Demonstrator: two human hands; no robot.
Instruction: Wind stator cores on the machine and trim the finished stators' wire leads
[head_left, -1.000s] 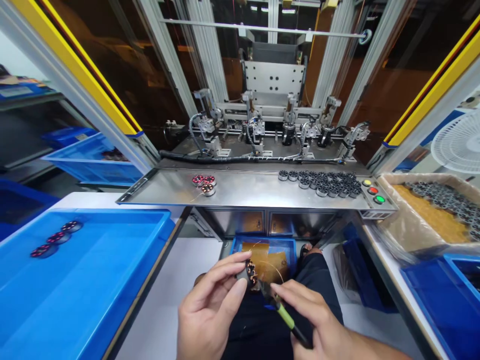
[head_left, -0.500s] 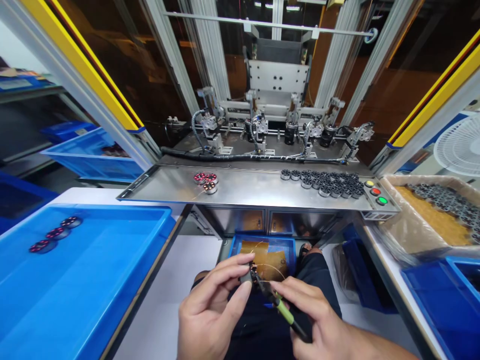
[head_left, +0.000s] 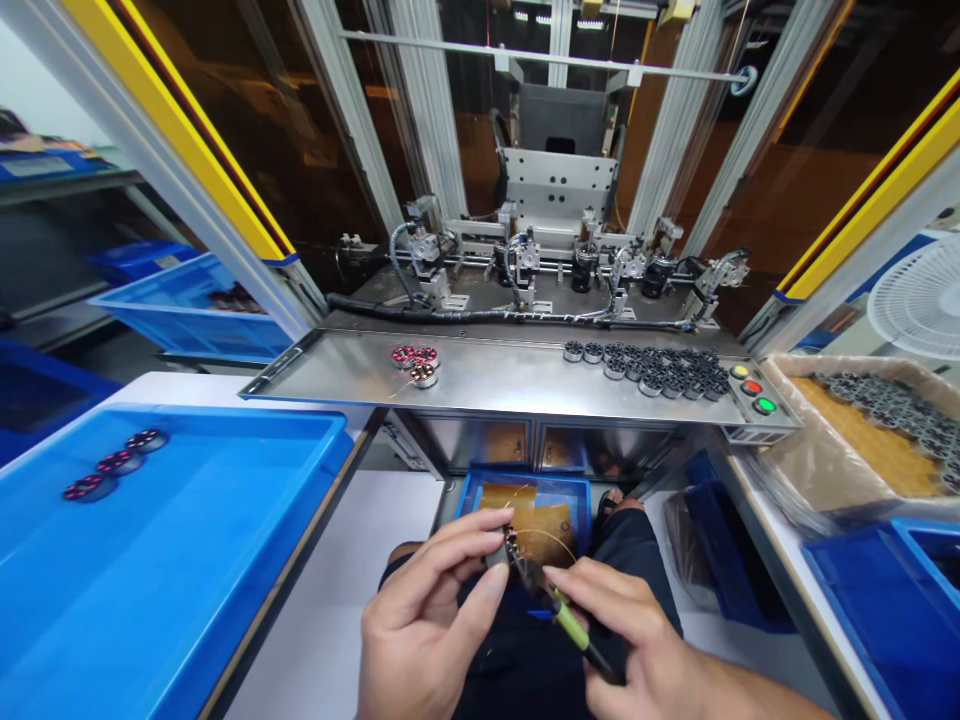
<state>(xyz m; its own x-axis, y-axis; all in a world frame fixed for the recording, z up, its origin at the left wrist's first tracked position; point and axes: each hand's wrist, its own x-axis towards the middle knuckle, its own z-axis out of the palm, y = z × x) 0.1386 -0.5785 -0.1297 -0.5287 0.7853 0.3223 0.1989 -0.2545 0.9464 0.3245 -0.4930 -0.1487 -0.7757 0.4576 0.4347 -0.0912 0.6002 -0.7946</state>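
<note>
– What has moved since a second ago?
– We have turned the wound stator (head_left: 504, 546) edge-on, over our lap. Our left hand (head_left: 427, 620) pinches it between thumb and fingertips.
– And rightward?
– The cutters (head_left: 561, 612) touch it; our right hand (head_left: 637, 650) is closed round their green handle.

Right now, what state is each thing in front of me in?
left hand, pinching a wound stator.
right hand, gripping green-handled cutters, tip at that stator.
blue tray, holds a row of wound stators.
steel shelf, trio of wound stators left, bare cores clustered right.
lined box, open, holding more cores.
</note>
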